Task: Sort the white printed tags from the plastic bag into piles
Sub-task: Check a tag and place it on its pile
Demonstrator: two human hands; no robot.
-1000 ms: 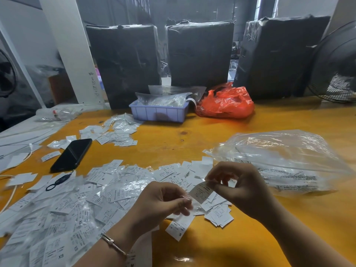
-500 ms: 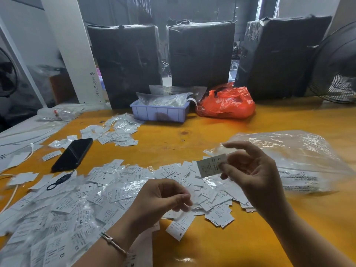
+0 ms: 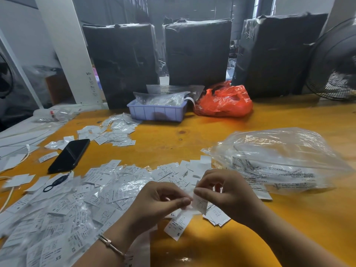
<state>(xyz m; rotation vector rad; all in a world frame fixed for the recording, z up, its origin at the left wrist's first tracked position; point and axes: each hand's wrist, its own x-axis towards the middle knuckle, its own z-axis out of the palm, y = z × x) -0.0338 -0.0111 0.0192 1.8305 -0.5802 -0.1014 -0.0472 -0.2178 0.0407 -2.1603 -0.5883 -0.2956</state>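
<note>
1. A single white printed tag (image 3: 200, 202) is pinched between thumb and forefinger of the right hand (image 3: 227, 191); the fingers are curled round its upper edge and the tag hangs down, slightly bent.
2. The fingers of the left hand (image 3: 159, 201) are curled, with thumb and forefinger tips brought against the tag's left edge. Whether that edge is truly gripped or only touched cannot be told.
3. The step in hand is judged to be the separating or reading of one tag before it is assigned to a pile.
4. The next move is judged to call for the size letter to be read and the tag laid on the matching heap without neighbouring slips being disturbed.
5. The tag is thin, flexible and rectangular, with fine dark print; similar slips marked S, XS and XL lie directly below the hands, near the front edge of the table (image 3: 221, 132).
6. A wide, loose spread of tags (image 3: 63, 207), some in glossy clear sleeves, covers the front-left part of the table.
7. The plastic bag (image 3: 279, 160), clear, crinkled and printed, lies toward the right edge, just beyond the right hand.
8. A smaller heap of tags (image 3: 113, 132) lies farther back on the left, near a black phone (image 3: 69, 156).
</note>
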